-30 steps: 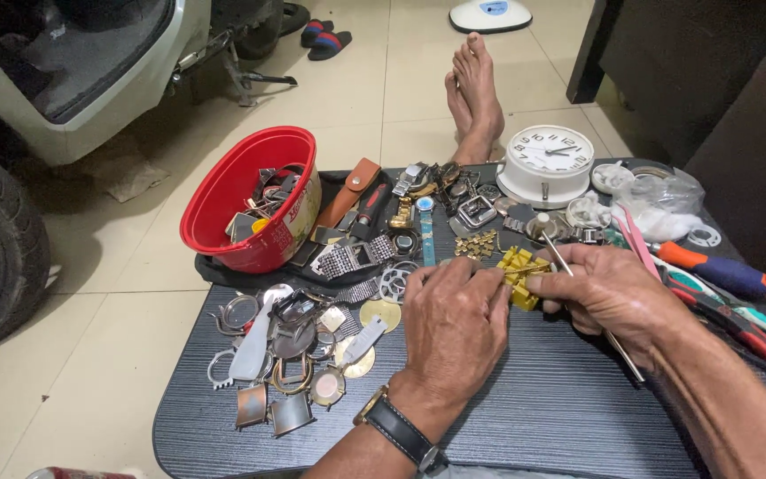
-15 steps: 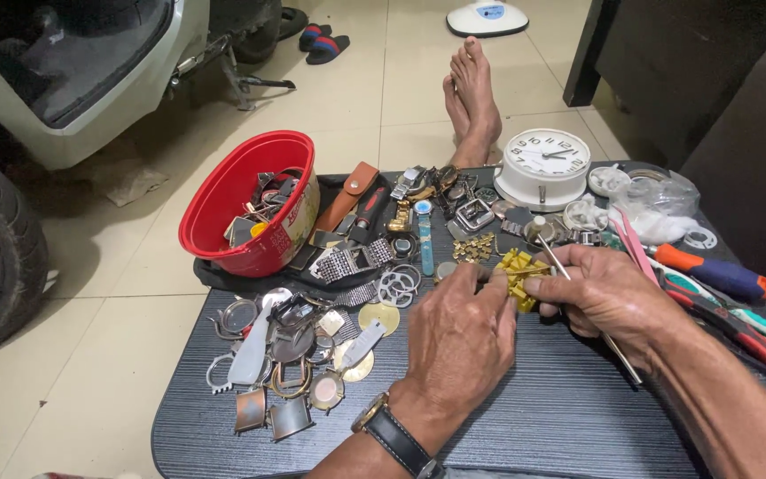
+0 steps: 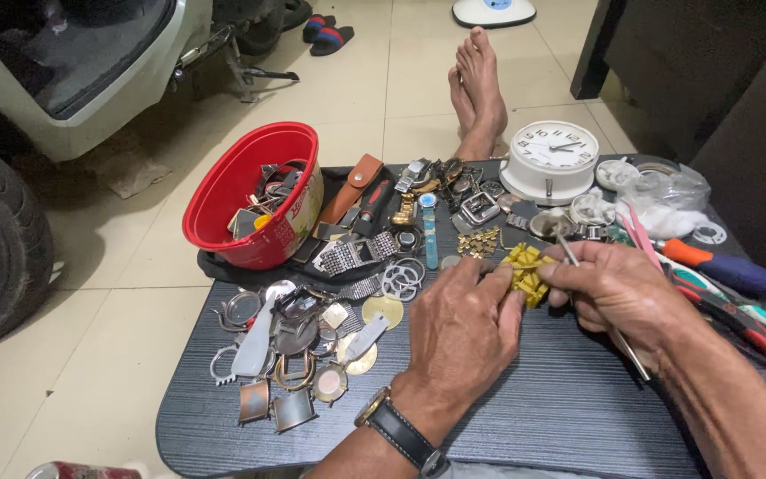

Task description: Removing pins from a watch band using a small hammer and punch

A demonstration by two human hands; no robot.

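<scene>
My left hand (image 3: 458, 333) pinches a gold-coloured metal watch band (image 3: 525, 270) over the dark striped tabletop (image 3: 534, 417); a wristwatch sits on that wrist. My right hand (image 3: 618, 293) grips a thin metal tool (image 3: 613, 333) whose tip (image 3: 563, 241) points up beside the band, and its fingers touch the band from the right. Both hands meet at the band in the middle of the table.
A red plastic bowl (image 3: 254, 191) of watch parts stands at the table's far left. Loose watch cases and bands (image 3: 299, 341) lie left of my hands. A white round clock (image 3: 551, 160), plastic bags (image 3: 662, 200) and screwdrivers (image 3: 724, 270) lie right. Bare feet (image 3: 479, 89) rest beyond the table.
Both hands stay on the gold band with only small finger shifts. The view has tilted slightly.
</scene>
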